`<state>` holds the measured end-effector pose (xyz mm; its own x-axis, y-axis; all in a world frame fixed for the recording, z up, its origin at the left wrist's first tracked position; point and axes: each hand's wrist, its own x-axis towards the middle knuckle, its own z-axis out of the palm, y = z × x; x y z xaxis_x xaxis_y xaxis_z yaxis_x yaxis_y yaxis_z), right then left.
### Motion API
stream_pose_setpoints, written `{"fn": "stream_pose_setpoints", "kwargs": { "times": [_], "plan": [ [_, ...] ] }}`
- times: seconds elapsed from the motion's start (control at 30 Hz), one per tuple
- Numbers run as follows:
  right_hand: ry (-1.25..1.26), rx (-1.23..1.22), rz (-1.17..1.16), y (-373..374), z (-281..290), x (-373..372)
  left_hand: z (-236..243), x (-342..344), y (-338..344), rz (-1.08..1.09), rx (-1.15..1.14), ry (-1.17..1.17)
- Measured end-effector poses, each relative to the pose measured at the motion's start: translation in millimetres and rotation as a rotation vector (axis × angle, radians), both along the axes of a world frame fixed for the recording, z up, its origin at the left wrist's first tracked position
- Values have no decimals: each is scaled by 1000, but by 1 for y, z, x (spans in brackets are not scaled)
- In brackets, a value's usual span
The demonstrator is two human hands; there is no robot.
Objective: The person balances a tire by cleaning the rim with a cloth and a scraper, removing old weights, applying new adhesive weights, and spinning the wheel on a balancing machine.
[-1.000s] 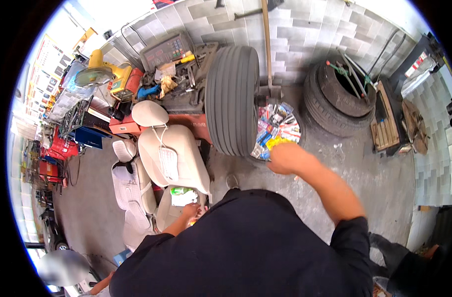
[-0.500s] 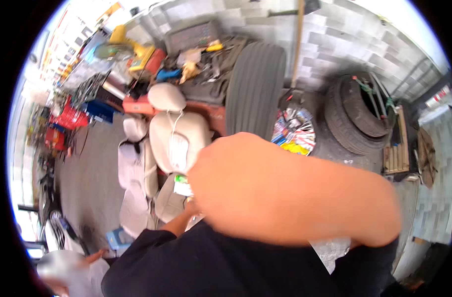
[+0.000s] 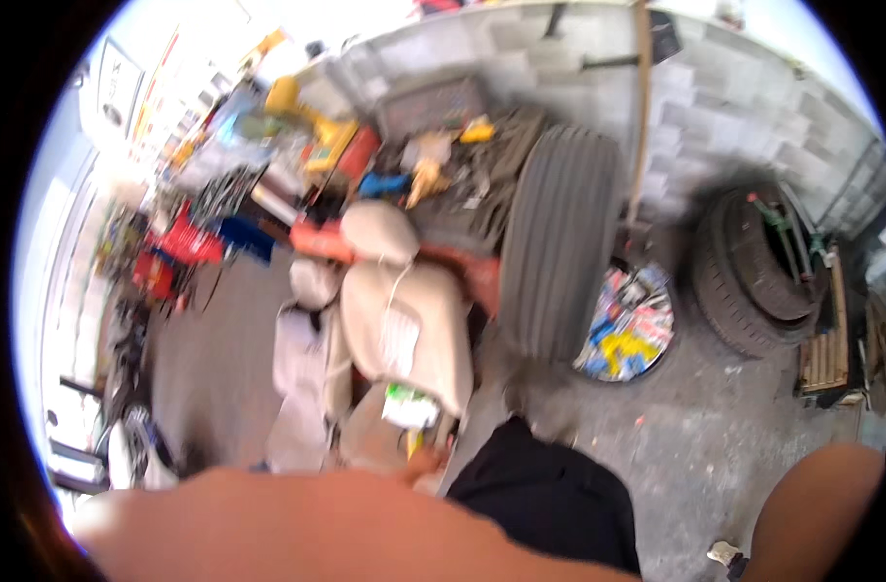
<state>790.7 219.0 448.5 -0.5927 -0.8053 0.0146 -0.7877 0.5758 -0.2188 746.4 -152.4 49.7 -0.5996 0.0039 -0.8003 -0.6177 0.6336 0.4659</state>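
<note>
A beige car seat (image 3: 409, 306) with a cord round its headrest stands left of middle. On its cushion lies a white and green packet (image 3: 409, 407). My left hand (image 3: 426, 464) is low at the cushion's front edge, small and blurred, its fingers apparently closed round a slim yellow item (image 3: 414, 444) whose kind I cannot make out. A large smear of bare arm (image 3: 307, 529), very close, crosses the lower edge and hides the left forearm. It seems to be my right arm; its fingers do not show. More bare skin (image 3: 821, 514) fills the lower right corner.
A second seat (image 3: 302, 378) stands left. Behind are a cluttered bench (image 3: 448, 218) and a large upright tyre (image 3: 559, 242). Right of it sits a round tub of litter (image 3: 625, 325), then stacked tyres (image 3: 729, 281). A black-clad leg (image 3: 550, 485) and white shoe (image 3: 722, 553) show below.
The view has swung, so seats and tyres sit farther right and lower. The large bare arm has dropped from mid-picture to the lower edge. My left hand remains at the cushion.
</note>
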Motion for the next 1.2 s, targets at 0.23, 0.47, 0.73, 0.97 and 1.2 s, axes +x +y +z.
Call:
{"fn": "stream_pose_setpoints", "kwargs": {
  "times": [0.23,0.47,0.73,0.97,1.2],
  "plan": [
    [-27,18,-149,-2,10,-9,-142,12,-47,-38,51,-32],
    [-519,-14,-752,62,-107,-29,-172,27,-61,201,169,-142],
    [-1175,-201,-1525,137,-424,165,-173,37,-63,199,157,-164],
    [-1151,-482,-1465,109,-556,386,-211,38,-103,63,32,-236],
    [-1276,-942,-2109,101,-577,409,-194,17,-75,63,210,-189]
  ]
}}
